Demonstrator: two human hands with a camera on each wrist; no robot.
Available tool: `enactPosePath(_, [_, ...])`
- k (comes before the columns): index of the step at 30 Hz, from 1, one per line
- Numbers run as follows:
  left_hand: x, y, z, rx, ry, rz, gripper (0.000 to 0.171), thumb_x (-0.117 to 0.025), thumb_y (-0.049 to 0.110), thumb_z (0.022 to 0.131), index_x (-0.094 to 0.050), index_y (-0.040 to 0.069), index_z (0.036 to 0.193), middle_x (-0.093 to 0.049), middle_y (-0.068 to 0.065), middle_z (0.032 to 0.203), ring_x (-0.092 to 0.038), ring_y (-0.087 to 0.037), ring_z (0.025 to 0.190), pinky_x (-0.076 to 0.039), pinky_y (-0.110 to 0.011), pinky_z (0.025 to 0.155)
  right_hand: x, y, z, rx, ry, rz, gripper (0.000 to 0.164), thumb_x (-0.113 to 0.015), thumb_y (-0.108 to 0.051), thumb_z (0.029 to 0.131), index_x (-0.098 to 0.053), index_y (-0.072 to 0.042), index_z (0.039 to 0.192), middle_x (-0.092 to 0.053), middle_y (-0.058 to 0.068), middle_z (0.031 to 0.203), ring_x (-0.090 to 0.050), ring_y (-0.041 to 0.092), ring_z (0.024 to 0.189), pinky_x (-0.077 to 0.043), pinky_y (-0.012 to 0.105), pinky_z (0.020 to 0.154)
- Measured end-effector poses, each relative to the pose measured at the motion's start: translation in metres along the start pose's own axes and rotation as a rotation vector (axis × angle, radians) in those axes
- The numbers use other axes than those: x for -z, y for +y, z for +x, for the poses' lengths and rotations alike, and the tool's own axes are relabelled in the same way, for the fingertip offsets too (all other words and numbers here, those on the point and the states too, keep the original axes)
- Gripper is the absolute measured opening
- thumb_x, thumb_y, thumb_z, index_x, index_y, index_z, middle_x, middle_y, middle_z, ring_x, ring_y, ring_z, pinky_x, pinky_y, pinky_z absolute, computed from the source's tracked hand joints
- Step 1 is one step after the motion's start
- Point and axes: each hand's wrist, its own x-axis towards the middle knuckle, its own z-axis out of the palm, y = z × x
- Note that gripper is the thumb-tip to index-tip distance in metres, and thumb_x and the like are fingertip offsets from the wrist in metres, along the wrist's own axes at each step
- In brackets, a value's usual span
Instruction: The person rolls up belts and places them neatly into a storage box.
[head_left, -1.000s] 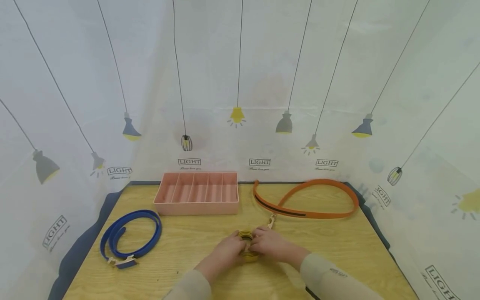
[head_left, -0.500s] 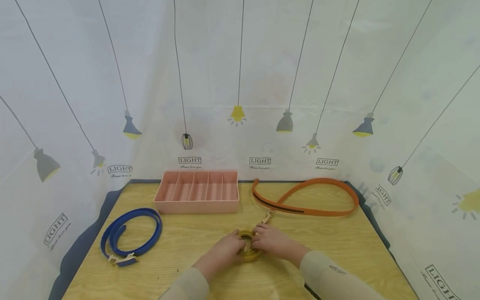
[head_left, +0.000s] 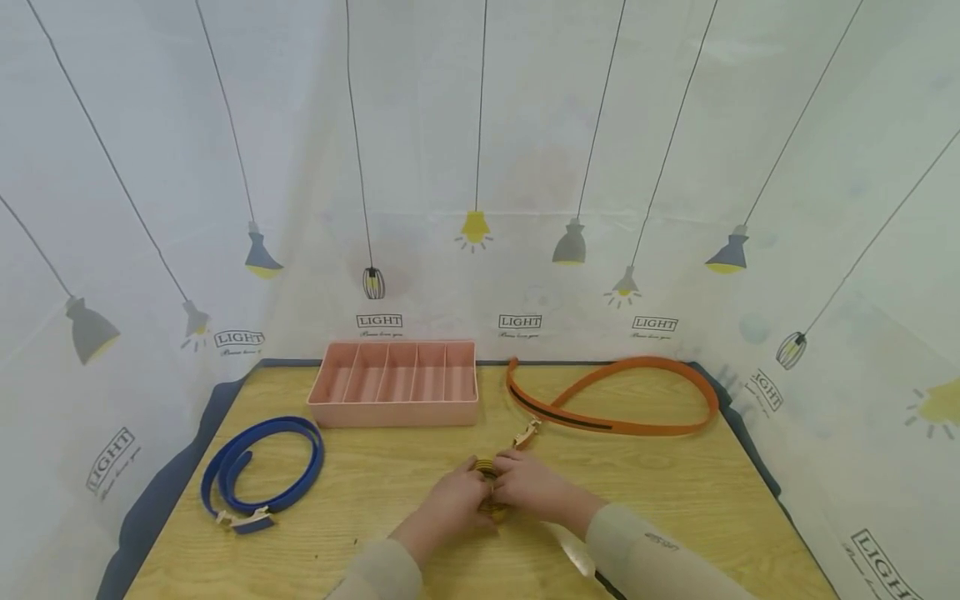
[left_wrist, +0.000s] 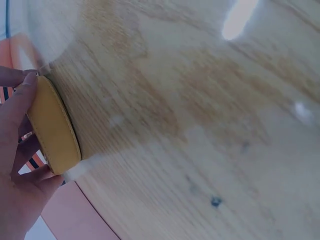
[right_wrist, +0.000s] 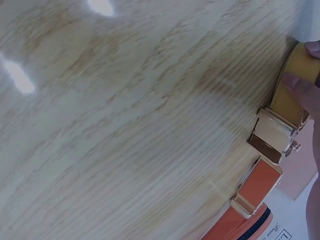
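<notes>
A coiled yellow belt [head_left: 485, 467] stands on its edge on the table, wound into a small roll with a hollow middle. My left hand [head_left: 450, 508] grips its left side, thumb toward the hollow; in the left wrist view the fingers curl about the stitched yellow strap [left_wrist: 55, 127]. On the other side my right hand [head_left: 536, 487] holds the roll. The right wrist view shows a fingertip [right_wrist: 291, 81] pressing the outer turn just above a gold buckle [right_wrist: 272, 132]. Close by lies the orange belt's gold-framed buckle [right_wrist: 260, 182].
The orange belt [head_left: 652, 430] lies looped at the back right. A blue belt [head_left: 315, 467], loosely coiled, is at the left. Behind stands a pink box [head_left: 393, 415] with several compartments. A lamp-printed sheet [head_left: 525, 275] surrounds the wooden table [head_left: 645, 517].
My right hand has shifted a little left, closer to my left hand, covering more of the roll. The gold buckle piece beyond the right fingers has swung left.
</notes>
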Motion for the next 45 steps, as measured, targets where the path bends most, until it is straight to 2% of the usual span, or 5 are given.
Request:
enactPosePath(9, [0.000,0.000,-0.001,0.019,-0.022,-0.074,0.033,-0.083,0.035,0.074,-0.056,0.020,0.066,-0.061,0.009,0.076,-0.056,-0.030,0.120,-0.035,-0.041,0.109,-0.006,0.005,-0.010,-0.024,-0.003,0.058,0.022,-0.081,-0.026,0.077,-0.077,-0.023,0.098,-0.068,-0.009,0.103,-0.055,0.015,0.103,-0.042,0.034,0.099])
enactPosePath(19, [0.004,-0.003,-0.005,0.020,-0.080,-0.108,0.023,-0.082,0.030,0.077,-0.070,0.019,0.094,-0.067,0.010,0.085,-0.046,-0.031,0.131,-0.031,-0.044,0.111,-0.001,0.008,-0.008,-0.013,-0.087,0.101,0.027,-0.079,-0.026,0.080,-0.075,-0.023,0.107,-0.064,-0.008,0.119,-0.053,0.018,0.115,-0.039,0.040,0.105])
enactPosePath(26, [0.006,-0.005,-0.007,-0.032,-0.086,-0.090,0.032,-0.082,0.030,0.076,-0.052,0.021,0.068,-0.045,0.013,0.059,-0.065,-0.015,0.092,-0.024,-0.042,0.115,0.007,0.005,0.005,0.012,-0.105,0.037,0.016,-0.078,-0.023,0.078,-0.077,-0.030,0.093,-0.067,-0.020,0.090,-0.055,0.008,0.093,-0.042,0.026,0.093])
enactPosePath(38, [0.001,-0.004,-0.006,-0.135,-0.058,-0.093,0.033,-0.082,0.026,0.074,-0.051,0.020,0.067,-0.042,0.015,0.054,-0.049,-0.003,0.052,-0.021,-0.041,0.116,0.006,-0.001,0.007,-0.059,-0.174,0.045,0.010,-0.076,-0.025,0.078,-0.076,-0.034,0.083,-0.062,-0.023,0.076,-0.042,0.007,0.074,-0.036,0.022,0.076])
enactPosePath(45, [0.013,-0.016,-0.019,-0.232,-0.048,0.116,0.014,-0.077,0.023,0.080,-0.072,0.017,0.091,-0.070,0.002,0.094,-0.055,-0.025,0.122,-0.036,-0.036,0.108,0.003,-0.002,0.010,-0.054,-0.133,0.029,0.015,-0.076,-0.019,0.075,-0.074,-0.033,0.076,-0.061,-0.020,0.071,-0.043,0.009,0.074,-0.037,0.025,0.076])
